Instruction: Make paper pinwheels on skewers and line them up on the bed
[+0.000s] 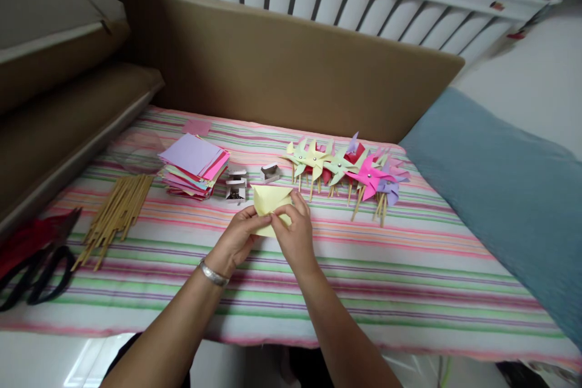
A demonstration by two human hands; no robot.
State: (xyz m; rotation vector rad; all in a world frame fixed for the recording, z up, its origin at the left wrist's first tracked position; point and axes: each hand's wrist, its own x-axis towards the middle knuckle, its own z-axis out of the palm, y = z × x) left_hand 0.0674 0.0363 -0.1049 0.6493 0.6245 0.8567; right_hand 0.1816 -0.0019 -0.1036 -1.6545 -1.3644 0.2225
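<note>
Head cam: from the left we've got scissors (31,276), sticks (113,215), paper stack (193,165), then our left hand (236,236) and right hand (295,233) together, pinching the yellow paper (269,201) above the striped cloth (409,279); pinwheels (345,167) sit further right.

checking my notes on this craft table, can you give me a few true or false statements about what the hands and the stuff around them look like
1. Both hands hold a yellow paper. True: the left hand and the right hand pinch it together above the striped cloth.
2. The finished pinwheels lie left of the hands. False: they lie to the right, farther back.
3. A bundle of wooden sticks lies on the left part of the cloth. True.
4. The scissors are in the right hand. False: they lie at the far left edge, untouched.
5. The stack of coloured paper squares has a purple sheet on top. True.
6. The bracelet is on the right wrist. False: it is on the left wrist.
</note>
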